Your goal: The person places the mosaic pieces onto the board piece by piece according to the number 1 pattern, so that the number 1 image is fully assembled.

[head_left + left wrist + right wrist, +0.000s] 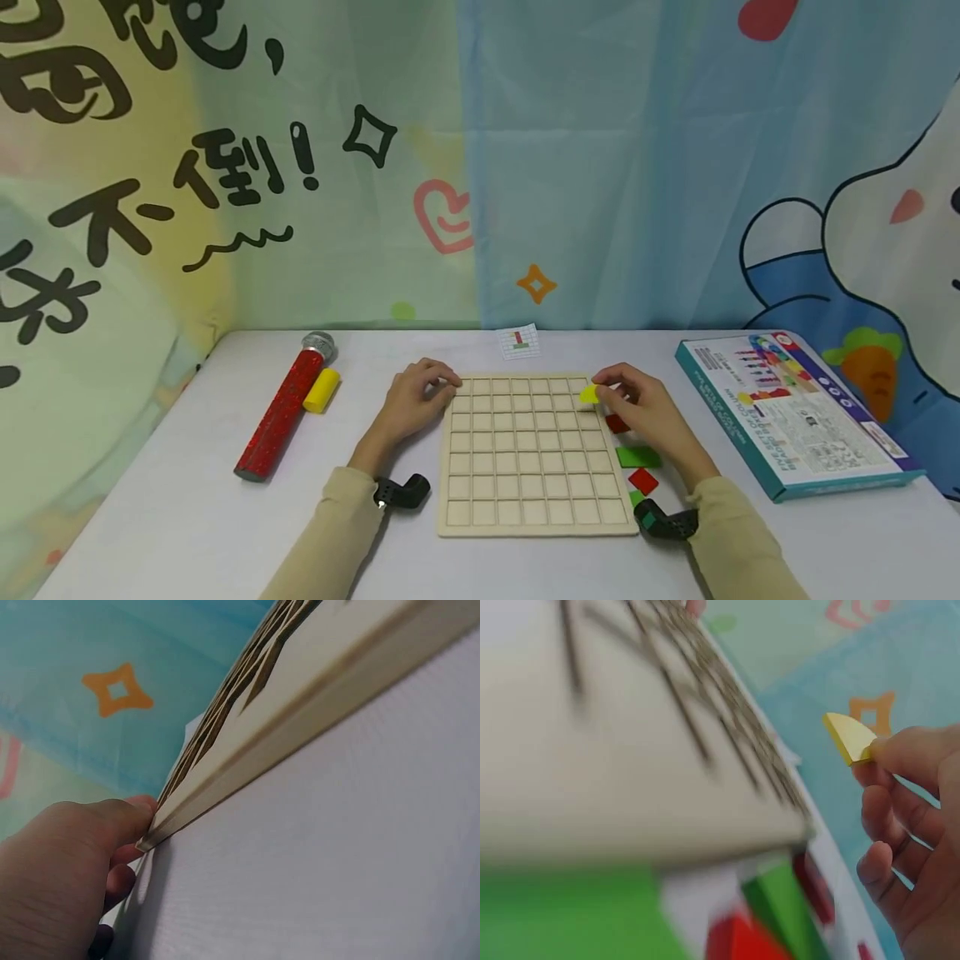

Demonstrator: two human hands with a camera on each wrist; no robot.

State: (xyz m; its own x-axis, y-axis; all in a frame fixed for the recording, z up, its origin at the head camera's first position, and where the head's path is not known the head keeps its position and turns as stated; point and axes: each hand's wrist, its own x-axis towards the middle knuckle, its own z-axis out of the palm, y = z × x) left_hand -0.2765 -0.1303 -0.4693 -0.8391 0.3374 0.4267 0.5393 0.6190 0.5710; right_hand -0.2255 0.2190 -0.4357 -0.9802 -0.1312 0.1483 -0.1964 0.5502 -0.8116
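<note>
A pale wooden grid board [536, 531] lies flat on the table, its surface divided into square cells. My left hand [414, 404] is at the board's far left corner; in the left wrist view, the thumb and fingers [124, 825] grip that corner. Between thumb and fingertips, my right hand [637, 404] pinches a small yellow piece [849, 739] with one curved edge. The head view puts this yellow piece over the board's far right corner. Beside the board's right edge lie red pieces [643, 481] and green pieces [637, 457], partly hidden by the right hand and wrist.
Behind the board lies a small card [519, 342] with a red and green figure on a grid. On the left are a red microphone [281, 417] and a yellow cylinder [322, 392]. A flat printed box [798, 417] lies at right. A printed curtain [562, 167] hangs behind.
</note>
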